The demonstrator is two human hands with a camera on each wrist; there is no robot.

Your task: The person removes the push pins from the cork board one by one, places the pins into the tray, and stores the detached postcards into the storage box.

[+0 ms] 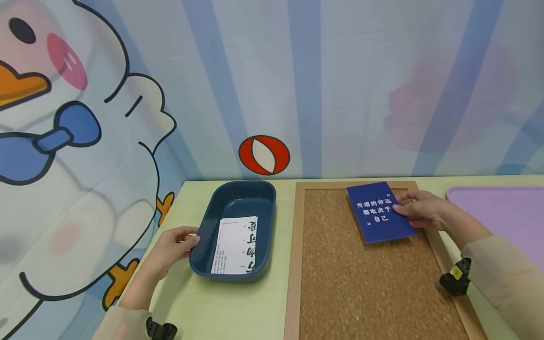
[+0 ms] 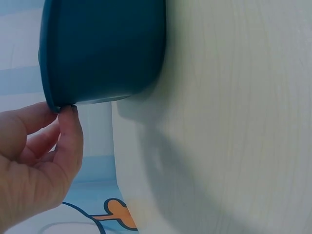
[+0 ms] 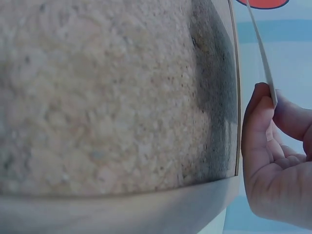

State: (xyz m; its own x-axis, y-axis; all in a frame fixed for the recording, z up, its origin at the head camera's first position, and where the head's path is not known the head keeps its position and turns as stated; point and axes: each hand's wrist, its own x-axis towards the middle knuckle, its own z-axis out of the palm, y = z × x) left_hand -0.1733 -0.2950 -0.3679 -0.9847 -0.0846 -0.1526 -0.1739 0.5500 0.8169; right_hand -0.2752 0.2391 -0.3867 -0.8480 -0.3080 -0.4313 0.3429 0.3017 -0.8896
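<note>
In the head view my right hand [image 1: 422, 210] pinches the right edge of a blue card [image 1: 378, 224] with white Chinese writing. The card is held over the upper part of a wood-framed cork board [image 1: 365, 288]; the right wrist view shows it edge-on, between thumb and fingers [image 3: 261, 105], above the cork. My left hand [image 1: 172, 250] pinches the left rim of a dark blue basin [image 1: 265, 236], thumb on one side of the rim and fingers on the other in the left wrist view. Inside the basin lies a white card [image 1: 231, 245] printed with black characters.
A pale yellow-green table [image 1: 276, 302] carries everything. To the right of the board, a purple tray [image 1: 501, 212] lies partly behind my right forearm. A cloth backdrop [image 1: 344, 94] with blue stripes and a cartoon duck [image 1: 85, 226] stands along the table's back and left.
</note>
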